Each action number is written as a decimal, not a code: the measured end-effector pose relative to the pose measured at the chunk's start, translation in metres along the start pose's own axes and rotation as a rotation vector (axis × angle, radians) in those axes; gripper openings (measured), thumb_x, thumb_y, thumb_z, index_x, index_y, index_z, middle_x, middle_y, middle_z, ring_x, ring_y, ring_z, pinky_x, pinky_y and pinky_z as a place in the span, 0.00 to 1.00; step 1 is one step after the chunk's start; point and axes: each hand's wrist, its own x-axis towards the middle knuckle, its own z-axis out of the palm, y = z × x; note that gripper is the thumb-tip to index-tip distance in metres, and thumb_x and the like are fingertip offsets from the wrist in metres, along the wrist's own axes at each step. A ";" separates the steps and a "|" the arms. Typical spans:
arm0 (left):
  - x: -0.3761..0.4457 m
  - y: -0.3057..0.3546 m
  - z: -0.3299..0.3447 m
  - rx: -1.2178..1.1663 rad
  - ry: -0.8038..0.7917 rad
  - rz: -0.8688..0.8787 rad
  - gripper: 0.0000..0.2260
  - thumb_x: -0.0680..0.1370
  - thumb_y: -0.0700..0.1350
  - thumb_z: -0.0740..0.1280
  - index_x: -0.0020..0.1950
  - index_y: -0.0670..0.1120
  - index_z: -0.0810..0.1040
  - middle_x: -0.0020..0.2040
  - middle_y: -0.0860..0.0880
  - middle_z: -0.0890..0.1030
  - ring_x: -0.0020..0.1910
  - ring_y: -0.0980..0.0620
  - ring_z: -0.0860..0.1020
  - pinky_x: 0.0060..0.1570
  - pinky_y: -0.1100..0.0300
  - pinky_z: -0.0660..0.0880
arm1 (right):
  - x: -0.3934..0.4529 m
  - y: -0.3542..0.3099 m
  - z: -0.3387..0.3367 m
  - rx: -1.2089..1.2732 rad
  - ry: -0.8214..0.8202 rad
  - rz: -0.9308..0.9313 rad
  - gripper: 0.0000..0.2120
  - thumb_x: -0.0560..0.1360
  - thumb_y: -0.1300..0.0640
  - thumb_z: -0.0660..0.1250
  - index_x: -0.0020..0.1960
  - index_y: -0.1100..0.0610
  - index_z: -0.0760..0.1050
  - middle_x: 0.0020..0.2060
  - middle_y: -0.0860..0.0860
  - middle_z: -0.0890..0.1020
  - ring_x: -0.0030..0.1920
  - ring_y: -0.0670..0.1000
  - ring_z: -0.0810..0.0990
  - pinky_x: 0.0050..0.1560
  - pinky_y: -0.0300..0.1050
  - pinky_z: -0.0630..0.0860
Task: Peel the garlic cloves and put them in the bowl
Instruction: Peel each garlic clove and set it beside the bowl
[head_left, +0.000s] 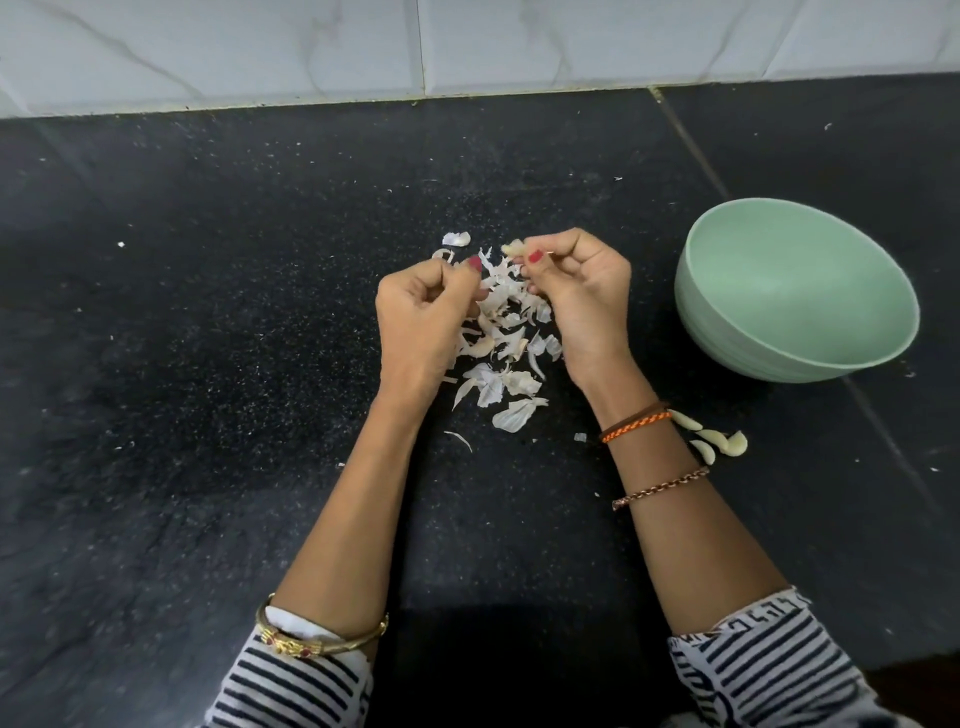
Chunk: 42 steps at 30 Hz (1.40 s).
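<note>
Head view: over the dark worktop (208, 364), you hold both hands above a scatter of papery skins (506, 338), so the peelings drop in one heap near the worktop's middle. Your right hand (576, 296) pinches a garlic clove (514, 248) between thumb and fingertips, raised clear of the heap, presumably to work the last skin off it. Your left hand (421, 317) is curled, thumb against fingertips, close to a shred of skin; whether it grips that shred cannot be told.

The one green bowl (795, 291) stands toward the worktop's right edge, just beside your right hand, handy for dropping cloves in; what shows of its inside holds nothing. Peeled cloves (714, 439), about four, lie on the worktop beside your right wrist, nearer the front edge than the bowl, apparently parked there and not yet moved across.

Count: two hands, one bowl, one clove in hand, roughly four waiting, and skins too many and too overlapped to number. A white tiled wall (467, 47) runs along the back edge.
</note>
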 end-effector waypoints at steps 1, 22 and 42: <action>0.000 0.000 0.000 0.005 -0.001 0.013 0.14 0.74 0.41 0.67 0.27 0.46 0.74 0.26 0.55 0.77 0.28 0.60 0.72 0.32 0.67 0.68 | 0.000 0.001 0.000 -0.069 0.014 -0.046 0.08 0.73 0.70 0.65 0.42 0.58 0.76 0.38 0.51 0.82 0.39 0.40 0.80 0.42 0.34 0.76; 0.001 -0.007 0.002 0.132 -0.042 0.123 0.06 0.75 0.42 0.65 0.39 0.46 0.80 0.30 0.57 0.78 0.29 0.58 0.70 0.30 0.67 0.66 | 0.002 0.008 0.001 -0.189 -0.016 -0.208 0.09 0.71 0.72 0.67 0.42 0.59 0.76 0.36 0.46 0.79 0.38 0.37 0.79 0.41 0.31 0.75; 0.001 -0.005 0.000 0.269 -0.046 0.145 0.06 0.74 0.42 0.63 0.40 0.44 0.79 0.30 0.47 0.73 0.26 0.61 0.66 0.29 0.71 0.64 | 0.000 0.014 0.004 -0.359 0.002 -0.390 0.06 0.70 0.69 0.68 0.39 0.59 0.77 0.36 0.40 0.77 0.37 0.39 0.78 0.39 0.34 0.76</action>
